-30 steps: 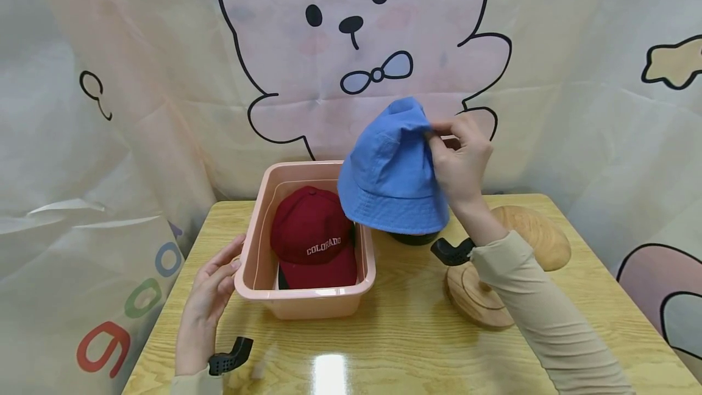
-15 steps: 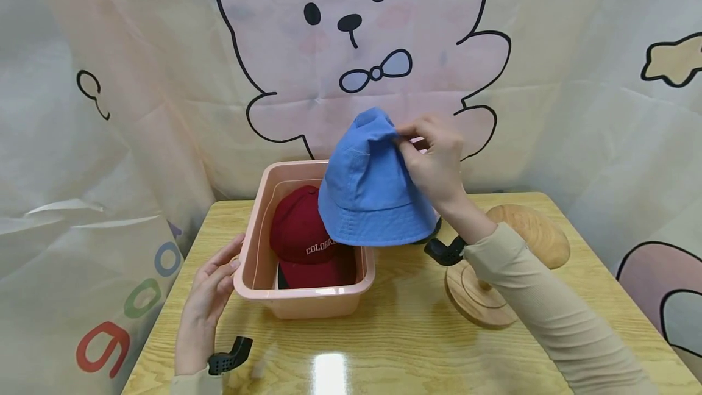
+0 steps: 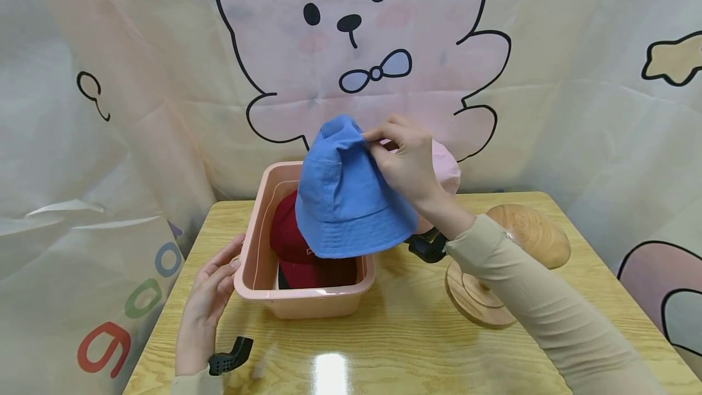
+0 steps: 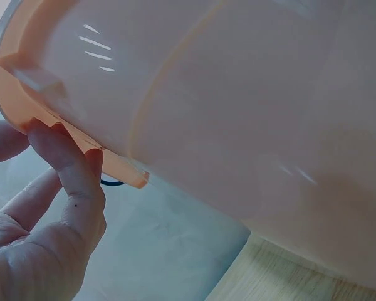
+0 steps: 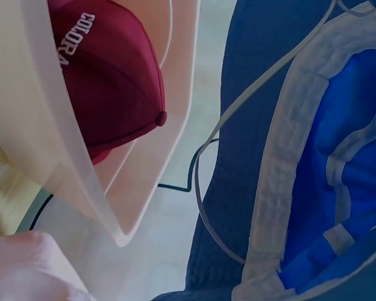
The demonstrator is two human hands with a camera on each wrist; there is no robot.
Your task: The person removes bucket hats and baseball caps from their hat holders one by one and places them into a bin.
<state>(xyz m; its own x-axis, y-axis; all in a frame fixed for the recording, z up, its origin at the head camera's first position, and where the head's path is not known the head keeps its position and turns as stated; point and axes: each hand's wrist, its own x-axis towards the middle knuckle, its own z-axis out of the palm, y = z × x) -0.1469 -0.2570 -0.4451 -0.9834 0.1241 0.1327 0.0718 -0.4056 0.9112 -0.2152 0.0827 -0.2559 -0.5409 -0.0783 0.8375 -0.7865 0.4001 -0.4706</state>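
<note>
My right hand (image 3: 403,160) pinches the crown of a blue bucket hat (image 3: 351,194) and holds it, brim down, over the right part of a pink plastic bin (image 3: 304,306). The right wrist view shows the hat's underside, with its pale inner band (image 5: 282,157) and a thin cord (image 5: 257,84). Inside the bin is a maroon cap (image 3: 285,230) with white lettering, partly hidden behind the blue hat. My left hand (image 3: 208,297) holds the bin's left rim, fingertips (image 4: 47,135) at its edge.
A pink hat (image 3: 445,169) stands behind my right hand, mostly hidden. At the right of the wooden table (image 3: 411,346) lies a wooden stand with a rounded top (image 3: 529,233) and a round base (image 3: 477,300). A printed curtain (image 3: 576,108) hangs behind.
My right hand has carried the blue bucket hat left and slightly down over the bin, covering more of the maroon cap. The pink hat has come into view. My left hand stays at the rim.
</note>
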